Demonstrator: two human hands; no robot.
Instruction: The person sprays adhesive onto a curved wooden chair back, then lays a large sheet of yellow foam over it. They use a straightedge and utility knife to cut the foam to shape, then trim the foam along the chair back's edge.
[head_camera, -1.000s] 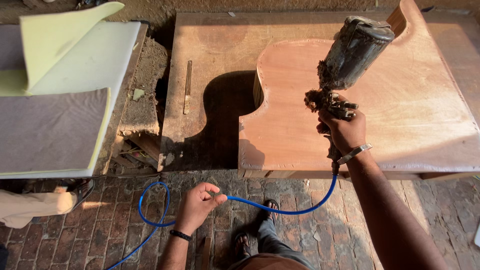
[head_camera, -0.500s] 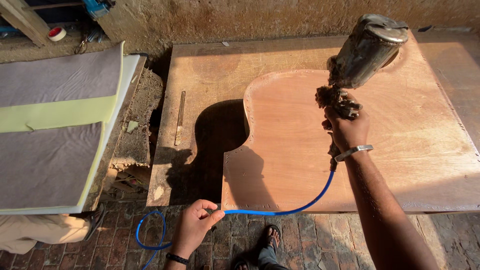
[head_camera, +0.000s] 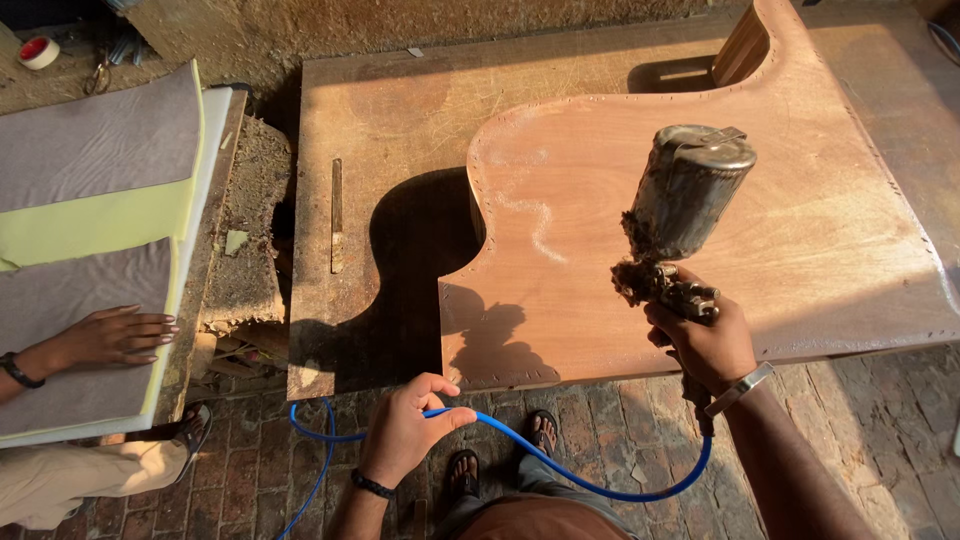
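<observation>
My right hand (head_camera: 706, 340) grips a grimy spray gun (head_camera: 680, 215) with a metal cup on top, held over the near edge of a curved plywood panel (head_camera: 800, 200). A pale wavy streak marks the panel to the left of the gun. A blue air hose (head_camera: 590, 480) runs from under the gun in a loop to my left hand (head_camera: 405, 430), whose fingers are closed around it above the brick floor. The panel lies on a flat wooden board (head_camera: 400, 120).
At the left, another person's hand (head_camera: 115, 335) rests on a grey and yellow foam slab (head_camera: 100, 200); their leg and sandal show below. A roll of red tape (head_camera: 40, 52) lies at the top left. My sandalled feet (head_camera: 500, 455) stand on brick paving.
The view has drawn closer to the panel. My left hand has risen with the hose. Another person's hand now rests on the foam slab at the left.
</observation>
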